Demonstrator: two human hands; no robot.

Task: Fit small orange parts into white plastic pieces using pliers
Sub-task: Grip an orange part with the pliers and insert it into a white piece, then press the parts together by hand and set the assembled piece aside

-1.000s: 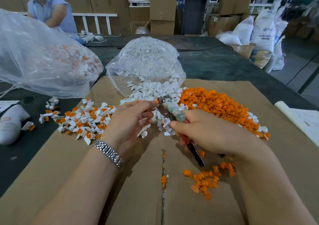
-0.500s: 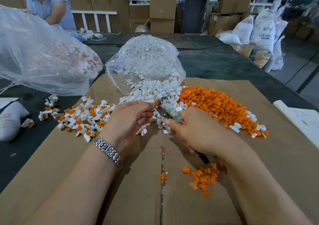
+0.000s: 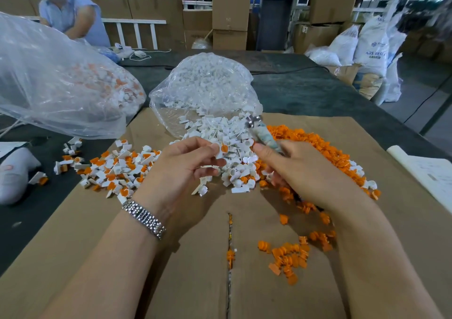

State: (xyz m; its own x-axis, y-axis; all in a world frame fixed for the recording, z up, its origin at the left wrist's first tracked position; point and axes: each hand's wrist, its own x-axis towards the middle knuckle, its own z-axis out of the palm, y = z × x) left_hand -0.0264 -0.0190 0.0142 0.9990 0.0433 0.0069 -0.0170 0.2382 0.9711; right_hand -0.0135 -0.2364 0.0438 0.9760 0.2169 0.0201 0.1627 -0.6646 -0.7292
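My left hand (image 3: pixel 186 169) pinches a white plastic piece with an orange part in it (image 3: pixel 223 149) between thumb and fingertips. My right hand (image 3: pixel 300 172) grips the pliers (image 3: pixel 260 133), whose metal jaws point up and away over the loose white pieces (image 3: pixel 220 130). The jaws are apart from the held piece. A heap of orange parts (image 3: pixel 313 145) lies to the right of the white ones. Fitted white-and-orange pieces (image 3: pixel 117 169) are spread out on the left.
Everything lies on brown cardboard (image 3: pixel 403 221) over a dark table. An open clear bag of white pieces (image 3: pixel 208 84) sits behind the heap, a larger bag (image 3: pixel 56 81) at the left. Loose orange parts (image 3: pixel 291 255) lie near my right forearm. A person (image 3: pixel 71 13) works at the far left.
The pliers have lifted off the piece and swung up and to the right. My left hand still holds the piece, its orange part now facing me.
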